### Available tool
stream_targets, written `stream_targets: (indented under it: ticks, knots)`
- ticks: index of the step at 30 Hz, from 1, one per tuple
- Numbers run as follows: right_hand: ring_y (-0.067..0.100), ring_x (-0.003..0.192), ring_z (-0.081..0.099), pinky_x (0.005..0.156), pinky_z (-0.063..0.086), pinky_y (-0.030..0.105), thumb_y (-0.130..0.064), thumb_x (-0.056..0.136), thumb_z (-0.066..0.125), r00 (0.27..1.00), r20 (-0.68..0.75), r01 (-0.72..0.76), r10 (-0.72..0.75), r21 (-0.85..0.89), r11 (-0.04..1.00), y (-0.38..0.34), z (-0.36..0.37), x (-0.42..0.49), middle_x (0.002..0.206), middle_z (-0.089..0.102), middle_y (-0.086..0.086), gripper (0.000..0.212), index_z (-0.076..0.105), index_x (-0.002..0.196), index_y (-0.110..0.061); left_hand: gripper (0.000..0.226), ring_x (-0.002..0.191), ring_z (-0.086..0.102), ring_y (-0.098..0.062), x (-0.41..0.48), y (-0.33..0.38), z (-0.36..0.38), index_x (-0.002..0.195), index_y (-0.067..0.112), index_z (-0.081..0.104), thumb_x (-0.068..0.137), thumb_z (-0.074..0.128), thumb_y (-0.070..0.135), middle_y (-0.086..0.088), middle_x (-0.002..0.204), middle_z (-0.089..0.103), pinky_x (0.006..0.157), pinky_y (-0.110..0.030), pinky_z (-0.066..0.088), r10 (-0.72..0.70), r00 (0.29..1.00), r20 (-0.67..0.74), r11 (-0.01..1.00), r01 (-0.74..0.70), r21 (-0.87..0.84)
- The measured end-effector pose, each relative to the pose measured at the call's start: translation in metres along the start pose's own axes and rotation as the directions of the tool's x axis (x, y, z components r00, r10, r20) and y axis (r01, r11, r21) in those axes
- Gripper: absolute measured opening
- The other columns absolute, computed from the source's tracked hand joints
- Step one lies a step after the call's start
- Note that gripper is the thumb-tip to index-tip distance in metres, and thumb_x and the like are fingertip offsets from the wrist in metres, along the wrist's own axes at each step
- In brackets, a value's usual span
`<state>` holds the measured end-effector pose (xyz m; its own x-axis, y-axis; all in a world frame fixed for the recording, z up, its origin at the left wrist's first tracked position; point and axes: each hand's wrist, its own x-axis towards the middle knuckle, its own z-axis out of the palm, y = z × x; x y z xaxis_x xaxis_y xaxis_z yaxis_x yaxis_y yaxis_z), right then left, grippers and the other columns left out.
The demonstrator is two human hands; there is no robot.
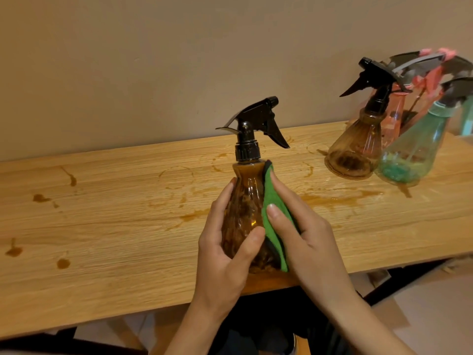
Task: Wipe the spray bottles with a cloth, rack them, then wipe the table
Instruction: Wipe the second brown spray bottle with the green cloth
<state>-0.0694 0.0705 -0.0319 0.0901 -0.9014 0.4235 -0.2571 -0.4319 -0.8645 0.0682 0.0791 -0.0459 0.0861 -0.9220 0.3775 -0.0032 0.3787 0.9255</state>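
Head view: at centre frame, a person wipes an amber spray bottle point(243, 213) held upright just above the near edge of a wooden table point(102, 201). The left hand point(225, 254) wraps the bottle's ribbed body from the picture's left, thumb across the front and fingers curled round the far side. The right hand point(307, 234) pinches a folded green cloth point(275, 208) flat against the bottle's right flank, thumb on top of the fabric. The cloth covers the body from shoulder to base; the black trigger head stands free above both hands. By the look of it, the job is in its early stage. At upper right, a second amber bottle point(355, 149), a teal bottle point(414, 155) and a pink bottle point(394, 116) stand bunched together on the tabletop, and whether any has been wiped cannot be told. No rack can be made out in the frame. Brown spills and ring marks point(340, 198) spread from lower left to right of centre, so the table wipe appears not yet done.
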Motion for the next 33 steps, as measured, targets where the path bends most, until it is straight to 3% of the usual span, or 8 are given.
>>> stream_targets:
  ticks: [3,7,10,18,21,26,30,33]
  knots:
    - [-0.018,0.134,0.039,0.105,0.037,0.007,-0.040,0.104,0.049,0.999,0.033,-0.018,0.017,0.022,1.000,-0.006,0.002,0.005,0.140,0.047,-0.041,0.045,0.041,0.147,-0.045,0.062,0.133,0.056,-0.001,0.001,-0.002,-0.002,0.143,0.039,0.049,0.084,0.064,0.045,0.025,0.142,0.059,0.100,-0.014,0.047,-0.009,1.000,-0.020,1.000,0.009,-0.028]
    - [-0.001,0.150,0.026,0.116,0.025,0.013,-0.037,0.108,0.041,0.987,0.102,0.142,-0.125,-0.193,0.971,0.001,0.001,-0.015,0.162,0.033,-0.016,0.049,0.034,0.156,-0.037,0.059,0.129,0.061,-0.009,0.002,-0.006,-0.003,0.140,0.033,0.054,0.083,0.063,0.044,0.014,0.139,0.065,0.099,-0.019,0.049,-0.013,0.997,-0.078,0.997,0.007,-0.079]
    - [0.009,0.152,0.028,0.121,0.026,0.024,-0.038,0.109,0.035,0.977,0.033,0.208,-0.209,-0.326,0.922,0.012,0.003,-0.032,0.164,0.032,-0.011,0.048,0.039,0.156,-0.026,0.059,0.129,0.061,-0.011,0.002,-0.006,-0.002,0.140,0.032,0.054,0.083,0.062,0.044,0.014,0.137,0.065,0.101,-0.022,0.049,-0.002,0.994,-0.110,0.997,-0.006,-0.076]
    - [-0.011,0.131,0.048,0.099,0.043,0.009,-0.026,0.105,0.050,0.988,-0.111,0.091,-0.105,-0.129,0.987,-0.008,0.003,-0.003,0.141,0.053,-0.027,0.043,0.049,0.148,-0.030,0.058,0.126,0.060,-0.001,0.000,-0.001,-0.001,0.141,0.032,0.052,0.085,0.063,0.040,0.022,0.137,0.063,0.096,-0.011,0.047,0.013,1.000,0.028,1.000,-0.012,-0.013]
    - [0.005,0.145,0.039,0.113,0.042,0.028,-0.028,0.107,0.046,0.983,0.004,0.177,-0.182,-0.243,0.954,-0.005,0.003,-0.011,0.158,0.042,-0.010,0.043,0.049,0.150,-0.030,0.059,0.126,0.062,-0.006,0.002,-0.002,-0.002,0.140,0.030,0.054,0.083,0.062,0.043,0.018,0.135,0.065,0.098,-0.018,0.050,0.008,1.000,-0.022,0.999,-0.009,-0.040]
    - [0.015,0.149,0.036,0.120,0.033,0.036,-0.020,0.104,0.047,0.958,-0.005,0.270,-0.286,-0.309,0.912,0.011,0.006,-0.035,0.161,0.040,-0.005,0.041,0.056,0.143,-0.026,0.060,0.126,0.064,-0.022,0.005,-0.008,-0.005,0.138,0.033,0.058,0.080,0.065,0.045,0.003,0.134,0.068,0.104,-0.042,0.051,-0.049,0.992,-0.113,0.992,0.035,-0.122]
    - [-0.002,0.139,0.045,0.111,0.042,0.028,-0.043,0.104,0.041,0.996,-0.077,0.043,-0.050,-0.096,0.994,0.003,0.009,-0.016,0.148,0.051,-0.024,0.043,0.046,0.146,-0.045,0.059,0.122,0.065,-0.010,0.002,-0.003,-0.002,0.139,0.030,0.055,0.081,0.063,0.042,0.014,0.131,0.068,0.095,-0.019,0.051,-0.020,0.999,-0.047,0.998,0.017,-0.067]
    - [-0.010,0.133,0.047,0.105,0.046,0.017,-0.054,0.097,0.046,1.000,0.014,-0.009,0.010,-0.029,1.000,-0.003,0.002,-0.002,0.144,0.049,-0.035,0.051,0.040,0.148,-0.051,0.055,0.122,0.066,-0.013,0.002,-0.003,-0.002,0.137,0.035,0.058,0.082,0.062,0.043,0.012,0.131,0.068,0.095,-0.022,0.052,-0.009,0.999,-0.053,0.998,0.005,-0.069]
